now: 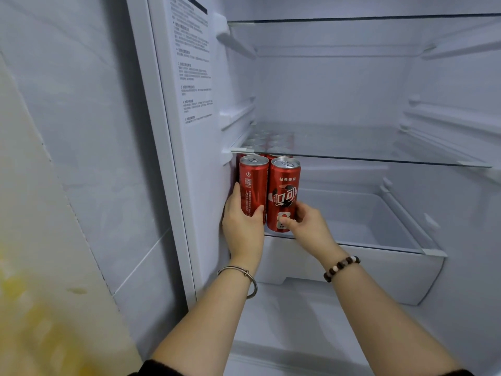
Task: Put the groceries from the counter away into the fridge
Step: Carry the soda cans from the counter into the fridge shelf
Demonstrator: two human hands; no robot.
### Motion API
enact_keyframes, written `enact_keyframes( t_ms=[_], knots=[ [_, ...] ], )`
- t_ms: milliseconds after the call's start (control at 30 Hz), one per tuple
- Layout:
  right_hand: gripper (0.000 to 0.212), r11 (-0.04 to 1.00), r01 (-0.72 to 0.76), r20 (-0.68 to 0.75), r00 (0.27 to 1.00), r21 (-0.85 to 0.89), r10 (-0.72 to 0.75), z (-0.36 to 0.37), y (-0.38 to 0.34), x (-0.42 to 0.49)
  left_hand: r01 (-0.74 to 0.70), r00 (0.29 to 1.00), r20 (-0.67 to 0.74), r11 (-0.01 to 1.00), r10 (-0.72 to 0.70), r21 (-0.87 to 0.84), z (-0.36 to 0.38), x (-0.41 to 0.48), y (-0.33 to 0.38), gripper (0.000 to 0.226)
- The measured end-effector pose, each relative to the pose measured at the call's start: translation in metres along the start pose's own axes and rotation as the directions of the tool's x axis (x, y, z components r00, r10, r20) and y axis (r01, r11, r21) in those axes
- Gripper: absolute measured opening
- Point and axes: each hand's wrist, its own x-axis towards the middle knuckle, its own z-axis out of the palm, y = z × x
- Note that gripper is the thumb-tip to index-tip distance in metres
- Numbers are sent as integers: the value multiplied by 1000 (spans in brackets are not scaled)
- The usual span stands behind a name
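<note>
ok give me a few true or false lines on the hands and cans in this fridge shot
1. The left hand grips the left can. True.
2. The right hand holds nothing. False: it grips the right can.
3. Both of those cans are upright. True.
4. They are on the top shelf. False: they are under the lower glass shelf, above the drawer.
5. Rear cans stand behind those two. True.
</note>
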Motion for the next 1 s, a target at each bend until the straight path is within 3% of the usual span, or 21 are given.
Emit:
enact_keyframes(
  t_ms=[367, 733, 1000],
  knots=[
    [37, 998, -14, -10, 1000, -60, 13, 6, 2, 2, -163, 982, -67, 971, 176, 173, -3, -5, 0, 56],
    [50, 989, -25, -103, 995, -143, 10, 21, -1, 3, -127, 989, -53, 971, 140, 203, -5, -10, -8, 57],
    [54, 985, -31, -90, 996, -169, 16, 19, -3, -1, -218, 973, 6, 917, 229, 334, -10, -23, -16, 57]
  ],
)
